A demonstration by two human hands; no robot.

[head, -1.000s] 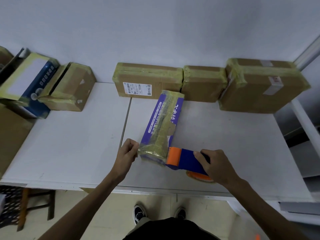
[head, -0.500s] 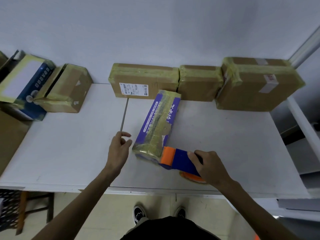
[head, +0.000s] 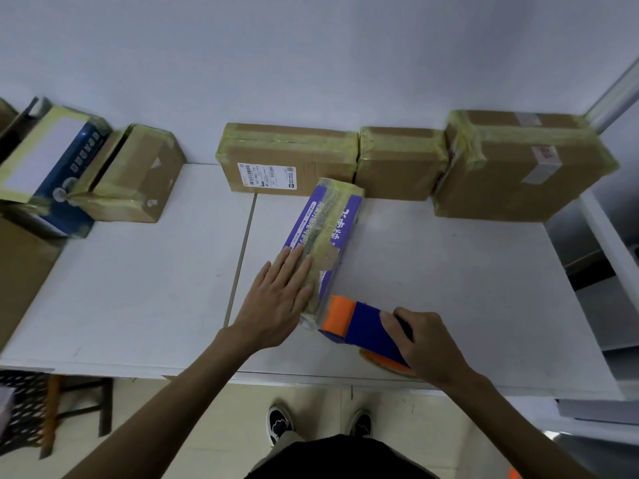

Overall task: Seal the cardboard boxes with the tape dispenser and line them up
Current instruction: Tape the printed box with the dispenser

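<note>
A purple box point(head: 323, 242) lies slantwise on the white table point(head: 138, 288), its far end close to the row of boxes at the wall and its near end toward the table's front edge. Yellowish tape runs along its top. The left hand point(head: 280, 299) lies flat on the near part of the box, palm down, fingers point(head: 294, 267) stretched out and close together, pressing on the tape strip; they grasp nothing. The right hand point(head: 427, 342) is wrapped around the handle of the tape dispenser point(head: 359, 323), fingers clamped on it. The dispenser's orange head touches the near end of the purple box, and its blue body points back toward the person.

Against the wall stand three taped brown boxes side by side: a labelled box point(head: 287, 160), a small box point(head: 397, 164) touching it, and a large box point(head: 518, 167) at the right, just beside the small one. At the left, well apart from these, a tilted brown box point(head: 135, 178) leans by a blue-and-white box point(head: 48, 164). Below the table edge the person's shoes point(head: 280, 423) show on the floor, and a stool point(head: 69, 406) stands at the left.
</note>
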